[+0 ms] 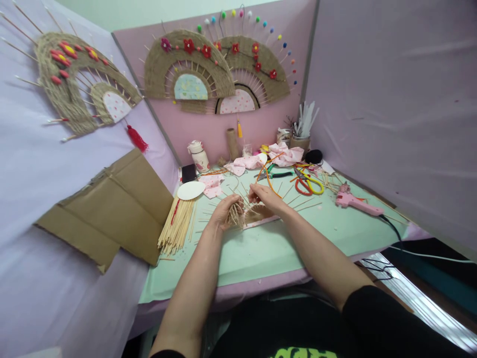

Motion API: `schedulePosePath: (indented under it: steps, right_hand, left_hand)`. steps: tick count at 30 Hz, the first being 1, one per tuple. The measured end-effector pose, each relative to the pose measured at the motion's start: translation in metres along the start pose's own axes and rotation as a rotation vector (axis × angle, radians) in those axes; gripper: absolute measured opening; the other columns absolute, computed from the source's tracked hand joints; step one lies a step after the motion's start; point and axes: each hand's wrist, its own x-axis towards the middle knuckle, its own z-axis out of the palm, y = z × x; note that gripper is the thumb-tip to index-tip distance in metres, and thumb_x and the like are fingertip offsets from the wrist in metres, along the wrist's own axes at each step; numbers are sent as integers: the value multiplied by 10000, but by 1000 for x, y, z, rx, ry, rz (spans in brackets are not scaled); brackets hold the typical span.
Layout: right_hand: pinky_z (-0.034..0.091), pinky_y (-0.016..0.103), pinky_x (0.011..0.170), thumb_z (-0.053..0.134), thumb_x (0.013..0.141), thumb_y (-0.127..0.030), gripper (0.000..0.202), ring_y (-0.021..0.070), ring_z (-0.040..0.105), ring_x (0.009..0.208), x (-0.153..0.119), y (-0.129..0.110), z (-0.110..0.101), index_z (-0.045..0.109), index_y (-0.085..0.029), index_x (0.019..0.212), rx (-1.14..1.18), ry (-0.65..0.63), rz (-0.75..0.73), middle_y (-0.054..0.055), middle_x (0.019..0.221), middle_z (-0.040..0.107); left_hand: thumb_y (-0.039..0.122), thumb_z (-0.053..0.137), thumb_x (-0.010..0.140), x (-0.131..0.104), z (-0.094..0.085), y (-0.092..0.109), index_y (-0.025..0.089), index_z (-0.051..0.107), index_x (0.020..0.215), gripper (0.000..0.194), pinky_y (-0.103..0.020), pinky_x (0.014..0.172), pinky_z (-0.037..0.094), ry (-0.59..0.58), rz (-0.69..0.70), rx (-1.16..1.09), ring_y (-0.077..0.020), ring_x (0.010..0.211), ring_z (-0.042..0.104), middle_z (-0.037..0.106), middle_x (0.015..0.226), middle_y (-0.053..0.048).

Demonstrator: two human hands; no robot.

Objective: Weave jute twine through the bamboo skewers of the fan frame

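My left hand [224, 210] is closed around a loose bundle of jute twine [236, 217], whose strands hang below the fingers. Beside it, my right hand [265, 196] has its fingers drawn together over the thin wooden sticks; what they pinch is too small to make out. Beneath both hands lies a half-round fan piece [258, 215] with a brown woven part and a pale lower edge. Its sticks spread outward over the green tabletop [268, 253] on both sides. My hands and the twine cover part of the piece.
At the left lie a bundle of bamboo sticks [177, 226], a white oval [191, 190] and leaning cardboard [108, 209]. Scissors [309, 185], pliers [279, 174] and pink fabric [286, 154] lie behind my hands. A corded pink glue gun [357, 203] rests at the right. Finished fans [186, 59] hang behind.
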Motion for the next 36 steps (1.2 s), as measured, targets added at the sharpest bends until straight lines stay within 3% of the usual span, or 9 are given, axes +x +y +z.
schedulePosePath:
  steps: [4,9,12,15,20,23,28,33,36]
  right_hand:
    - [312,260,514,244,813,-693,686,91,408,437,0,1,0,451,-172,416,-146,-28,58,9,410,450]
    - [298,261,493,308,782,-717,669,91,392,409,0,2,4,432,-181,401,-110,11,65,0,385,431]
    - [283,267,477,257,782,-734,700,91,371,381,0,2,3,398,-186,370,-122,87,151,9,347,406]
    - [255,271,462,203,790,-735,713,85,335,360,0,1,3,366,-191,360,-114,72,215,10,323,376]
    - [211,267,451,399,766,-686,620,72,265,365,-1,3,4,316,-203,387,-4,2,170,-37,334,302]
    - [210,260,456,508,737,-622,553,68,271,395,-1,4,4,344,-196,424,61,-16,113,-46,385,332]
    - [234,241,476,515,755,-572,473,71,328,460,1,6,1,430,-176,510,149,-44,33,-38,472,408]
    - [301,225,526,571,738,-514,384,70,397,518,2,8,2,494,-160,612,227,-22,10,-29,564,487]
    - [315,224,540,575,741,-486,349,69,406,527,1,7,3,497,-161,637,212,-7,8,-25,593,519]
  left_hand:
    - [392,713,605,0,-1,-1,143,517,665,322,-200,470,374,-67,-8,-27,-56,461,462,500,563,35]
    - [405,692,638,-1,-2,-2,141,533,678,311,-205,465,373,-88,-1,10,-67,463,478,510,561,26]
    - [408,688,641,0,-3,-2,144,533,668,308,-202,461,359,-102,11,22,-67,459,474,510,552,24]
    - [398,696,633,0,-3,-3,142,538,676,303,-204,479,366,-125,8,25,-66,469,481,524,573,20]
    - [392,690,646,-1,-3,-3,140,549,692,293,-209,505,379,-144,11,47,-70,494,495,543,610,10]
    - [393,683,652,-1,-4,-2,141,538,676,292,-210,493,368,-140,17,23,-68,484,475,525,588,11]
    - [361,685,651,0,-4,0,149,496,641,284,-204,490,361,-139,23,-71,-51,475,432,470,577,33]
    - [283,682,656,0,-2,3,143,515,666,218,-187,494,360,-182,7,-230,-44,503,436,484,619,21]
    - [245,671,664,1,-1,4,131,516,647,193,-179,497,378,-151,10,-303,-44,519,449,499,635,7]
